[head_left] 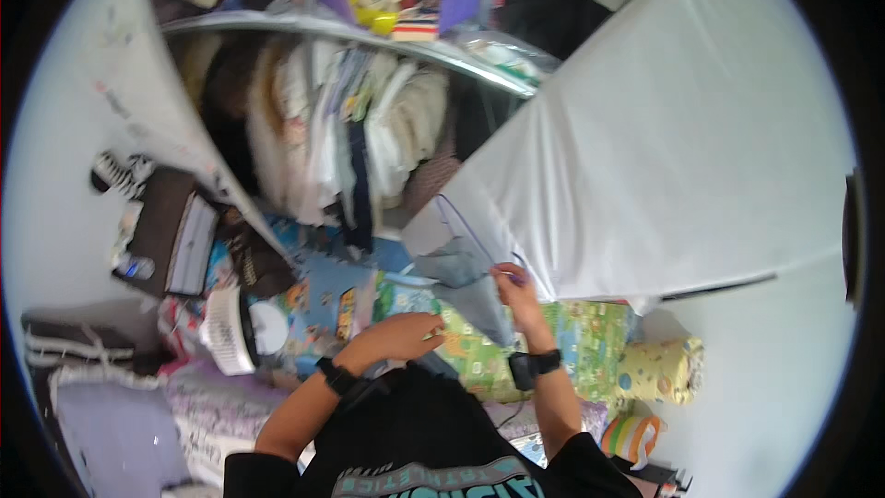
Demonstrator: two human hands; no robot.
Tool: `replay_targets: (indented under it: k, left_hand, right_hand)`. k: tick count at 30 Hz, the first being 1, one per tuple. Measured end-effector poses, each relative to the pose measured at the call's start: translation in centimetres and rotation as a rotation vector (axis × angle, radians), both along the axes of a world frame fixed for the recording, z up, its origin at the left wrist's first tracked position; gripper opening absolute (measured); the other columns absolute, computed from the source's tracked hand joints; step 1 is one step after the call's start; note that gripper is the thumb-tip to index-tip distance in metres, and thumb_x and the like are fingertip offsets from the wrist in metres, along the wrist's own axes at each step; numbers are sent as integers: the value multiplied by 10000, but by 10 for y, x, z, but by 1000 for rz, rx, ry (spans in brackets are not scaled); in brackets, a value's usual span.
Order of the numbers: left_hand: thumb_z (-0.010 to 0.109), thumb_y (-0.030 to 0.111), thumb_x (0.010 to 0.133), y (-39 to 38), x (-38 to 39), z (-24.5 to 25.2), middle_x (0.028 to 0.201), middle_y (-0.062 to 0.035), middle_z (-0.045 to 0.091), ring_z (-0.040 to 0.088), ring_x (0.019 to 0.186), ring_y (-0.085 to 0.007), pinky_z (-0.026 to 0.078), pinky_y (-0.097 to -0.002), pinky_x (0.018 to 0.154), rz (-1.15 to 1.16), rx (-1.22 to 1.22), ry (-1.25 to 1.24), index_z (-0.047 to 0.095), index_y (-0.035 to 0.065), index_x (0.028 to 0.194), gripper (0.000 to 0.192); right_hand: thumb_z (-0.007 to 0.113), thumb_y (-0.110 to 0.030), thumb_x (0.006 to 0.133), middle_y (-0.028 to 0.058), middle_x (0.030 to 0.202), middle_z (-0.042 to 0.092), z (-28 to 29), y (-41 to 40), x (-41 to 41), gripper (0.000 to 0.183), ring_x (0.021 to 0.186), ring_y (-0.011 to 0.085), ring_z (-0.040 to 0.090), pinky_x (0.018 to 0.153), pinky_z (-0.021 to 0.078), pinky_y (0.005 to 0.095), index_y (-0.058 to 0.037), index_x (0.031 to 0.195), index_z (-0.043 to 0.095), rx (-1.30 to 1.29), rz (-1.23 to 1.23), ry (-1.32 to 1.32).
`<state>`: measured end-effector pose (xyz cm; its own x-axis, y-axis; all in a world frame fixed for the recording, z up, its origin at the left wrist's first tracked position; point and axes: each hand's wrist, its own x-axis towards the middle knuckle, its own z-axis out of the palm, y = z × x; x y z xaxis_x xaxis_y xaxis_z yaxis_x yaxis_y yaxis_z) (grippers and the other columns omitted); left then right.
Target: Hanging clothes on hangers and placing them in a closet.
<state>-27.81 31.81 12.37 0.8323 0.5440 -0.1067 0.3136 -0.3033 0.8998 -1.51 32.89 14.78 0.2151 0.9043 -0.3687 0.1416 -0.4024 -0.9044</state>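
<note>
My right hand (520,299) grips a thin purple clothes hanger (464,227), its fingers closed around one end. A grey-blue piece of clothing (477,301) hangs from the hanger, bunched at the top and tapering downward; what kind of garment it is, I cannot tell. To its left, my left hand (404,335) is held in front of my body with nothing visible in it, the fingers loosely bent and slightly apart. Beneath both hands spreads a green and yellow patterned mat (477,366).
Ahead stands a fabric wardrobe with hanging clothes (346,131) and a metal-edged shelf (415,52) of folded things. Its white cover flap (643,152) spreads to the right. On the left are a dark storage box (162,228) and a white round appliance (228,332). A rolled yellow mat (660,370) lies right.
</note>
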Motion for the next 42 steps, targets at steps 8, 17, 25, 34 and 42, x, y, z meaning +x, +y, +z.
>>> replay_targets:
  k: [8, 17, 25, 34, 42]
  left_hand:
    - [499, 358, 938, 18, 9, -41, 1222, -292, 512, 488, 1148, -423, 380, -444, 988, 452, 61, 45, 458, -96, 1240, 546]
    - [530, 356, 912, 68, 33, -91, 1216, -248, 481, 516, 1065, -424, 449, -495, 855, 904, 45, 34, 540, 49, 1196, 419]
    - [471, 62, 878, 137, 70, -120, 1023, -192, 630, 594, 934, -399, 471, -456, 814, 907, -305, -208, 587, 28, 1084, 239]
    - [549, 163, 871, 205, 73, -116, 873, -187, 648, 621, 822, -397, 494, -482, 711, 1033, -175, -238, 572, 36, 1085, 249]
    - [562, 236, 889, 244, 88, -90, 719, -269, 596, 604, 721, -443, 484, -509, 662, 1187, -218, -399, 530, -22, 1048, 306]
  right_hand:
    - [579, -111, 897, -54, 607, 380, -8, 97, -67, 90, 478, 53, 312, 436, 246, 223, -46, 878, 519, 89, -110, 453]
    - [557, -97, 877, -23, 615, 350, -37, 222, -88, 154, 511, 95, 344, 464, 295, 249, -84, 763, 453, 73, -355, 534]
    - [592, -42, 849, 3, 679, 449, -37, 288, -83, 137, 607, 101, 453, 557, 398, 220, -74, 779, 478, 129, -276, 510]
    - [574, -36, 801, 111, 819, 520, -23, 356, -46, 91, 734, 195, 508, 669, 456, 308, -1, 817, 491, 60, -281, 554]
    - [535, -42, 829, 214, 1070, 597, 3, 379, -58, 172, 845, 243, 563, 740, 468, 330, 73, 952, 501, 169, -64, 484]
